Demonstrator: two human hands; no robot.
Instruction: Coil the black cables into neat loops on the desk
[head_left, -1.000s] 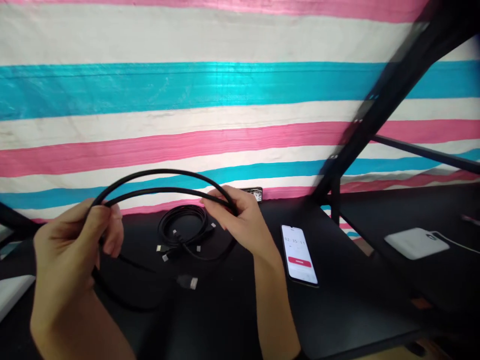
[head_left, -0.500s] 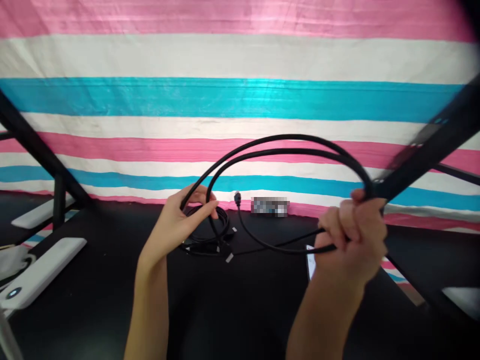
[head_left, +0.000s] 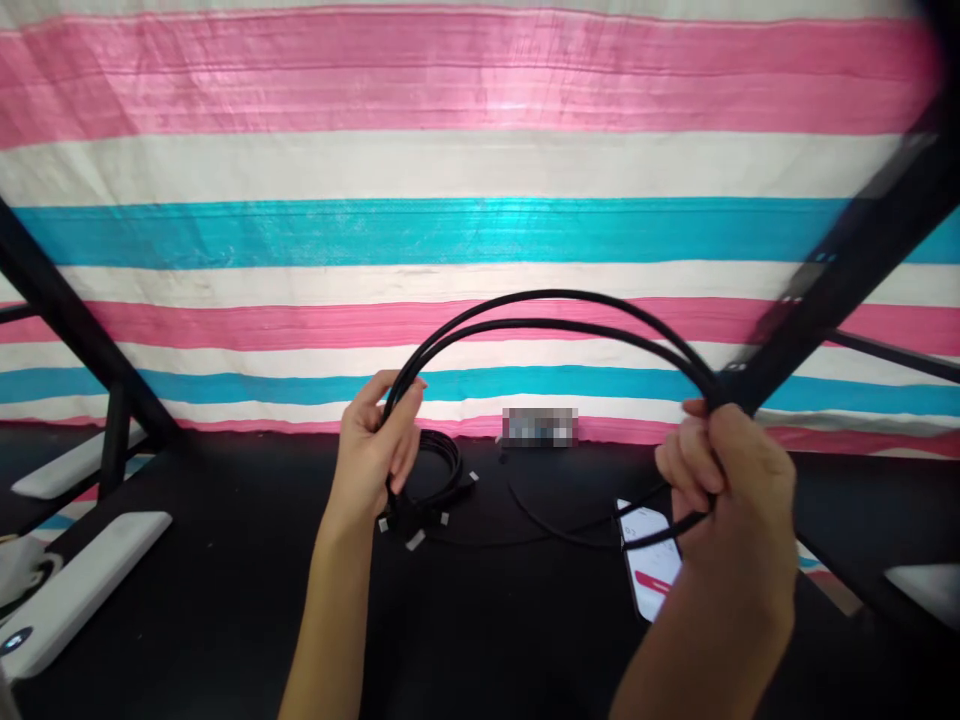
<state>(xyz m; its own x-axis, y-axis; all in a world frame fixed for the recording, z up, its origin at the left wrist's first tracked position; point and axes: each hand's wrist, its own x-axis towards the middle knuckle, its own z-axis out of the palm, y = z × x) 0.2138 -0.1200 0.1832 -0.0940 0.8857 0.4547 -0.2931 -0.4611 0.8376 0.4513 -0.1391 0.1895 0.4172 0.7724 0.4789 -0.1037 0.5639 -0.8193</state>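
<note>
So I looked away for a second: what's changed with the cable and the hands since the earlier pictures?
Half a second ago the cable's plug end stood up above the table; now that slack lies on the table. The phone, then almost hidden behind the right hand, shows more. Unchanged: both hands, left hand included, hold the cable arched in two strands, and the coiled bundle stays put.

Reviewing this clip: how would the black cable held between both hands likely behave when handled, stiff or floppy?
The black cable probably has some spring: it holds a smooth double arch between the left hand and right hand. It is still likely limp overall, since its loose tail sags onto the black table. It seems light, held by fingertips.
</note>
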